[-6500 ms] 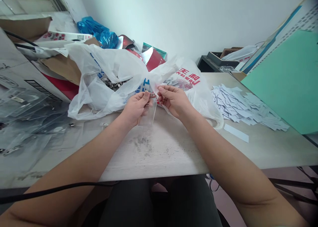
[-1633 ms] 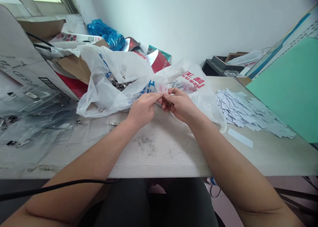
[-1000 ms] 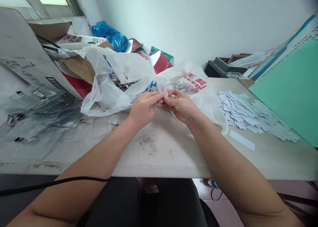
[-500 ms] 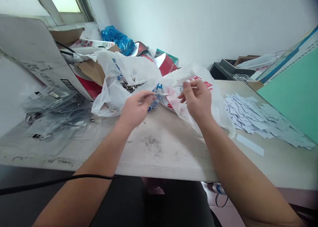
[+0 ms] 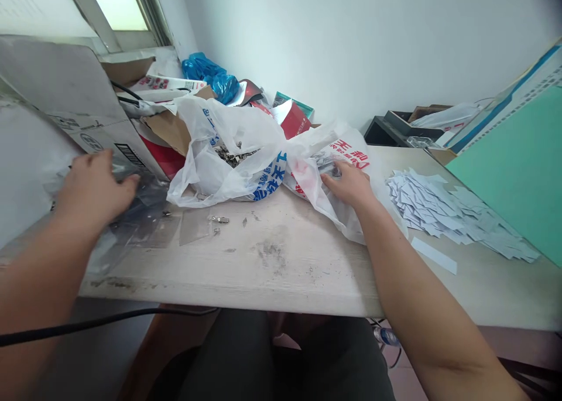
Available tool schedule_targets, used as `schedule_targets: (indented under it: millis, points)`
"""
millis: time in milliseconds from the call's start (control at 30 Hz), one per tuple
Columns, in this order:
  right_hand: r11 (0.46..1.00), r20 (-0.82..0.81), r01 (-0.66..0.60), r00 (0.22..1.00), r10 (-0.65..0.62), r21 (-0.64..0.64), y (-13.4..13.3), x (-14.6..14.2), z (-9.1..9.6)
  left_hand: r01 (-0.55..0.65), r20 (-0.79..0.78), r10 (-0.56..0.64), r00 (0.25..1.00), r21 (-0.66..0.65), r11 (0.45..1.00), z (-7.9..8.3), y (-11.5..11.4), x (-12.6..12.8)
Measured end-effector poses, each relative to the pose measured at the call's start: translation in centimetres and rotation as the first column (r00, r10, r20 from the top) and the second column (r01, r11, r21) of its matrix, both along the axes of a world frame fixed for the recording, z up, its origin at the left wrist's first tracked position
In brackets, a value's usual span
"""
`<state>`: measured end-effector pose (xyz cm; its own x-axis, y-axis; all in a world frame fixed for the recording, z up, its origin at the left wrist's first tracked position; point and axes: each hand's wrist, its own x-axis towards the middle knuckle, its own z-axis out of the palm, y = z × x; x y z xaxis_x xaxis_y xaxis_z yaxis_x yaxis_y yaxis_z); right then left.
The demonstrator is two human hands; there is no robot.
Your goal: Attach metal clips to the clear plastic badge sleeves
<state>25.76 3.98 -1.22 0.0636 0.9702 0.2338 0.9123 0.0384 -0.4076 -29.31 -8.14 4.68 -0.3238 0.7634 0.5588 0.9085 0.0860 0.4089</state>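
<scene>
My left hand is at the far left over a pile of clear plastic sleeves, thumb apart from the fingers and nothing seen in its grasp. At the right, my right hand reaches into the mouth of a white plastic bag with red print; its fingertips are partly hidden there among thin clear and grey pieces. Between the hands, a single clear sleeve lies flat on the table, a small metal clip at its right end. Many metal clips fill another white bag with blue print.
A cardboard box stands at the left, with a blue plastic bag behind. White paper slips are heaped at the right beside a green panel. One longer white strip lies nearer. A black cable crosses below the table edge.
My left hand has swung left from the middle to the sleeve pile. My right hand has lowered into the red-printed bag. A sleeve with a clip now lies on the table.
</scene>
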Motion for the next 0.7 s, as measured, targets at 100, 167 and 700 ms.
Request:
schedule_targets:
  millis: [100, 167, 700]
  points:
    - [0.999, -0.021, 0.030, 0.999, -0.030, 0.010, 0.1, 0.1, 0.3, 0.086, -0.118, -0.065, 0.991, 0.181, 0.980, -0.5, 0.8, 5.3]
    - [0.997, -0.059, 0.070, 0.996, -0.069, 0.024, 0.2, 0.3, 0.4, 0.150, -0.154, -0.106, 0.982, 0.309, 0.939, -0.7, 0.8, 9.9]
    - [0.943, -0.761, 0.289, 0.646, -0.066, 0.163, 1.3, 0.8, 0.3, 0.127, -0.176, -0.196, 0.965, -0.340, 0.932, -1.7, 14.4, 17.5]
